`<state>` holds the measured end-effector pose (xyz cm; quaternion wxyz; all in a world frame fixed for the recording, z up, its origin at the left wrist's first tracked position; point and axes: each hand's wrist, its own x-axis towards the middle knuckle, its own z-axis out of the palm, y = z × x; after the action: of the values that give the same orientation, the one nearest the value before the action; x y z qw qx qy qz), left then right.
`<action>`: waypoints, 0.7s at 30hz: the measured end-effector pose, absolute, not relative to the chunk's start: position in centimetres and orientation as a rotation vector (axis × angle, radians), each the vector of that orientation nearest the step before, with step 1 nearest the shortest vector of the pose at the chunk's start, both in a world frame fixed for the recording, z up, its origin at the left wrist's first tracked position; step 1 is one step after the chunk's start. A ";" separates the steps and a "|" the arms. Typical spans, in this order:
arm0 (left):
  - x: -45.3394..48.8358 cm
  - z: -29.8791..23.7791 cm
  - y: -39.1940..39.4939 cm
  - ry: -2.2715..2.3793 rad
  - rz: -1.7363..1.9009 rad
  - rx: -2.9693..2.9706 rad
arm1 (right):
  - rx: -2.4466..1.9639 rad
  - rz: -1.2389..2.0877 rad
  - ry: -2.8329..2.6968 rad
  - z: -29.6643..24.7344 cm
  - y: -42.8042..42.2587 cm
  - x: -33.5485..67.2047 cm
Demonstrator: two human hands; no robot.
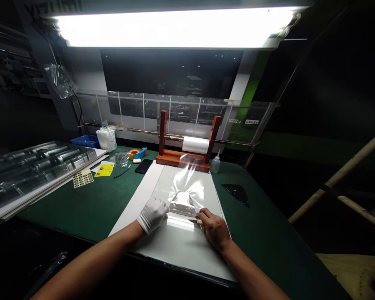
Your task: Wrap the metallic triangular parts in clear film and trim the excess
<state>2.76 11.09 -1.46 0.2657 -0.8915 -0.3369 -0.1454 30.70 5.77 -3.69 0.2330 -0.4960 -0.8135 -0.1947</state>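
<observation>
The green table (278,237) spreads beneath everything; a lit tube lamp (171,30) hangs at twelve o'clock, taking the clear film as the dial's centre; at nine to ten o'clock lies a wide tray of glossy pieces (40,166); under the film is a pale board (171,246), running toward six o'clock; at twelve o'clock, at the board's far end, stands a red wooden stand (168,158); the clear film (190,180) runs creased and shiny from its roll (195,145) down to a grey trapezoid panel (181,209) between the two hands; whether this lies under the film, I cannot tell.

The right hand (215,228), bare, is at four o'clock, pinching a small knife, blade toward the panel's near edge; the left hand (153,214), gloved in white, is between eight and nine, fingers curled at the film's left edge; whether they pinch it, I cannot tell; a dark curved piece (236,194) lies at three o'clock; a phone (144,166) lies between ten and eleven; a squeeze bottle (215,165) stands at one; smallest is the knife (196,221) itself.
</observation>
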 end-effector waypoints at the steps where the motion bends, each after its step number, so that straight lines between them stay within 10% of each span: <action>1: 2.6 -1.5 10.8 -0.884 -0.389 -2.398 | -1.338 -0.547 -2.241 -3.7 5.4 30.6; 21: -1.7 2.5 -0.6 -0.568 -0.495 -2.873 | -1.024 0.093 -2.300 0.7 -6.9 29.4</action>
<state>-1.74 -0.65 2.49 0.0857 -0.9638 -0.1905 -0.1659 29.44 -6.94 0.66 0.3059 -0.3869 -0.8692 0.0351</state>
